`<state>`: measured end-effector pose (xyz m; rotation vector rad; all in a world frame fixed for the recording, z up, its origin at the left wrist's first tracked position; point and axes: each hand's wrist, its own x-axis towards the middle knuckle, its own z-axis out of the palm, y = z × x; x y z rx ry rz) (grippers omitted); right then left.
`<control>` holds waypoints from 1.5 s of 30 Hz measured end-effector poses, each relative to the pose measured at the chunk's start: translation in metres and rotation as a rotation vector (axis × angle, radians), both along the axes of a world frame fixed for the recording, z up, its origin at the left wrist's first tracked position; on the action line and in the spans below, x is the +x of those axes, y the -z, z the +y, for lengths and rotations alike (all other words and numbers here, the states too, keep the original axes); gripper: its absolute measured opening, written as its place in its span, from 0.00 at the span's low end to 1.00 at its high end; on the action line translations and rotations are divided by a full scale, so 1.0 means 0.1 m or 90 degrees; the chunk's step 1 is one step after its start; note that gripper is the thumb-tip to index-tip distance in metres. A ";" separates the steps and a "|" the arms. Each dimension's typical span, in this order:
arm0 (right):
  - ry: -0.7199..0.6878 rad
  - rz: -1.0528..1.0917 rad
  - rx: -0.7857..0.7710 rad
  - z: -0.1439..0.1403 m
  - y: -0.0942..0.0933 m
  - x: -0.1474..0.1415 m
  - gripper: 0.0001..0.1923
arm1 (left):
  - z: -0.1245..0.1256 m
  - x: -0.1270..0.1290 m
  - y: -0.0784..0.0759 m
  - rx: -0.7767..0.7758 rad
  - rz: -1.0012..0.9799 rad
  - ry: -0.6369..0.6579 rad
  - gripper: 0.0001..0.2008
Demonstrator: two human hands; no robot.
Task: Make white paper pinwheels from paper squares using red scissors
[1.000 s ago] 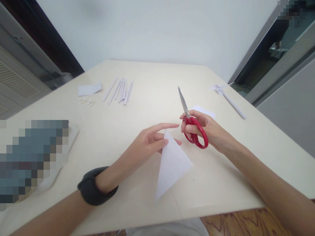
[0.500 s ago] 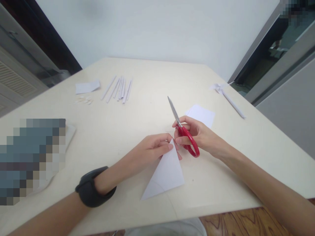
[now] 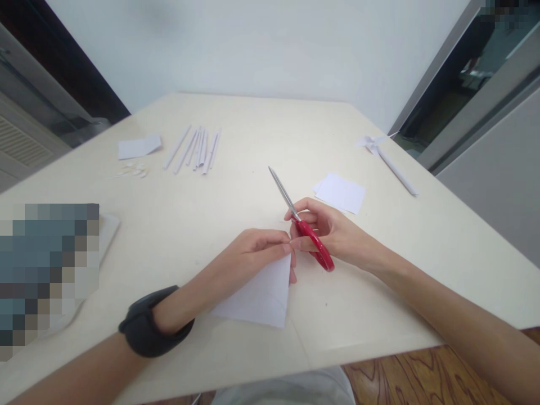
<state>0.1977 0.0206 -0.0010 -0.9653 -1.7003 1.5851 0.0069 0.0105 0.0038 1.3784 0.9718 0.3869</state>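
Observation:
My left hand (image 3: 261, 247) pinches the upper corner of a folded sheet of white paper (image 3: 261, 295), which hangs down toward the table's front edge. Red-handled scissors (image 3: 310, 230) rest in my right hand (image 3: 333, 228), their blades together and pointing up and to the left, away from the paper. The thumb and fingertips of my right hand meet the same paper corner beside my left fingertips. A dark band sits on my left wrist.
White paper squares (image 3: 341, 193) lie beyond my right hand. A paper pinwheel on a rolled stick (image 3: 396, 170) is at the right. Several rolled paper sticks (image 3: 202, 149), a paper piece (image 3: 139, 147) and small scraps (image 3: 134, 169) lie far left. A blurred-out object (image 3: 46, 270) is near left.
The paper has turned, its lower edge swinging left, and more of it is behind my left hand. My right hand with the scissors has shifted slightly left, its thumb now at the paper's corner.

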 end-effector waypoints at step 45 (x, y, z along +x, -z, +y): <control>0.160 0.016 0.009 0.01 -0.08 0.05 0.12 | 0.03 0.00 0.11 0.136 0.092 0.019 0.16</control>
